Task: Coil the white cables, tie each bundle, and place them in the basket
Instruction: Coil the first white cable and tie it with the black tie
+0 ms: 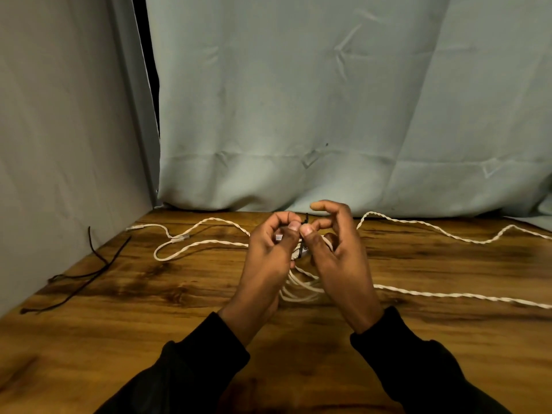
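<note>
**Black tie pinched at the top of a coiled white bundle**

A coiled bundle of white cable [301, 289] is held up just above the wooden table [179, 309], near the middle of its far half. Its loops hang down between the two wrists. At the top of the bundle a thin black tie [305, 227] crosses the strands, one end poking upward.

The left hand [270, 258] is curled around the upper part of the bundle, thumb tip pressed at the tie. The right hand [337, 258] pinches the tie between thumb and a bent finger; its other fingers are lifted and loosely spread, the index raised above the rest. Both thumbs meet at the tie, nearly touching.

From the bundle, loose twisted white cables [442, 236] trail along the table to the right, and another white length [191, 245] loops to the left, with small connectors on it. Farther left of the bundle, near the table's left edge, lie spare black ties [89, 274]. Behind the bundle hangs a pale grey-blue cloth backdrop [298, 100]. Dark sleeves [418, 369] cover both forearms.
</note>
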